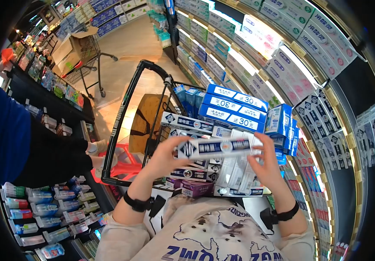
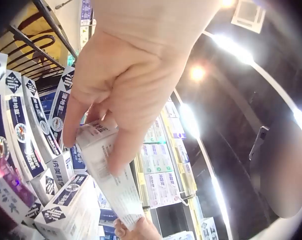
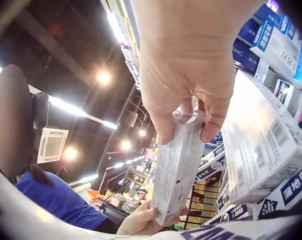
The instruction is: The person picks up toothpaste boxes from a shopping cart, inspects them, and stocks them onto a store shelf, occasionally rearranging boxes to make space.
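A white and navy toothpaste box [image 1: 218, 148] is held lengthwise between both hands, above boxes stacked in a shopping cart. My left hand [image 1: 164, 157] grips its left end, thumb and fingers on opposite sides. The right hand [image 1: 266, 162] pinches the other end, as the right wrist view also shows at the box's end flap [image 3: 188, 119]. White sides with small print face the wrist cameras. Beneath lie wrapped white boxes [image 1: 233, 174] and similar navy-labelled boxes [image 1: 187, 122]. Blue toothpaste boxes [image 1: 233, 108] are piled just beyond.
The cart's black handle frame [image 1: 120, 104] rises at the left. Lit shelves of toothpaste [image 1: 279, 74] curve along the right. At left, a person in a blue top [image 1: 4, 135] stands near low shelves [image 1: 43, 209]. Farther off is another cart with a cardboard carton [image 1: 72, 50].
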{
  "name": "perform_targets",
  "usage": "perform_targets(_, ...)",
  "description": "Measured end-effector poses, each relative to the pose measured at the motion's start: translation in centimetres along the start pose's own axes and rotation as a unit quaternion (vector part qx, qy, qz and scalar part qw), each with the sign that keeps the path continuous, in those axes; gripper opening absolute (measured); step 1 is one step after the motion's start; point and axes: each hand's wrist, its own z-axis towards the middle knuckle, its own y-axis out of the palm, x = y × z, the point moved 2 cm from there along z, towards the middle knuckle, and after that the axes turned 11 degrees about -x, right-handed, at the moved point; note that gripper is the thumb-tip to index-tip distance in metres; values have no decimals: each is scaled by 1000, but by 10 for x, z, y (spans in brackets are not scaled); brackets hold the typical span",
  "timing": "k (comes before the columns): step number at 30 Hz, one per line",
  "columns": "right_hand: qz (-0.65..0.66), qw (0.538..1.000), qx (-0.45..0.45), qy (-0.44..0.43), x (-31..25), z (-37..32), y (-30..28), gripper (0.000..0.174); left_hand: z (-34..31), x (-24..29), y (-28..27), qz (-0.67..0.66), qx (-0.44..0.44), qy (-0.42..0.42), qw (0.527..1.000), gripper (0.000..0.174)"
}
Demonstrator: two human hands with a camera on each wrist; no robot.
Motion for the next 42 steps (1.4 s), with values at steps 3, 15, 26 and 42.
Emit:
perform_targets(3,-46,998,33,-11,-5,-2,-15,58,54,-20,-10,8,47,88,995,66)
perform_targets(15,-13,993,41,112,40,-74,-26,48,207,-27,9,241,-13,142,960,63)
perform_targets(26,19,993,26,115,50,-73,-22,45,177,-15,-3,239,55,123,962,83)
perform_targets(42,5,994,8,111,53,-63,-9,41,55,-54,-56,461,49,-43,885,75)
